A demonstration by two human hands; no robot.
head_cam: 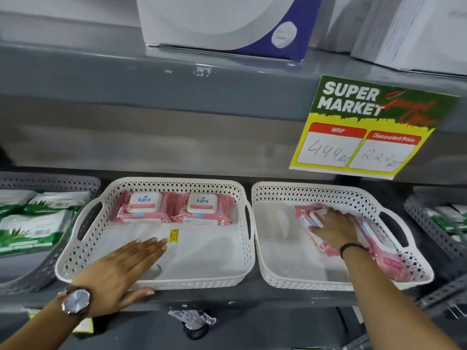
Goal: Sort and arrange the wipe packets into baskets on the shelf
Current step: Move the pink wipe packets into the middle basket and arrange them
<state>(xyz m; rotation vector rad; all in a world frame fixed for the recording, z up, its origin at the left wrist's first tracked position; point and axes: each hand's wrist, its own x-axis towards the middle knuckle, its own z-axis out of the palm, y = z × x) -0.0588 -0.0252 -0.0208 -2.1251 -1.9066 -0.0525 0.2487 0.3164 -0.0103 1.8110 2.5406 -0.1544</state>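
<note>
Two white lattice baskets stand side by side on the grey shelf. The left basket (75,263) holds two pink Kara wipe packets (174,208) flat along its back wall. My left hand (121,271) lies flat over that basket's front rim, fingers together, holding nothing. The right basket (267,271) holds a heap of pink wipe packets (384,258) on its right side. My right hand (333,228) presses down on the upper packets of that heap, fingers curled over their edge.
Grey baskets with green aloe wipe packets (32,223) stand at the far left and at the far right (449,218). A yellow-green price sign (364,127) hangs from the upper shelf edge. White boxes (222,24) sit on the upper shelf.
</note>
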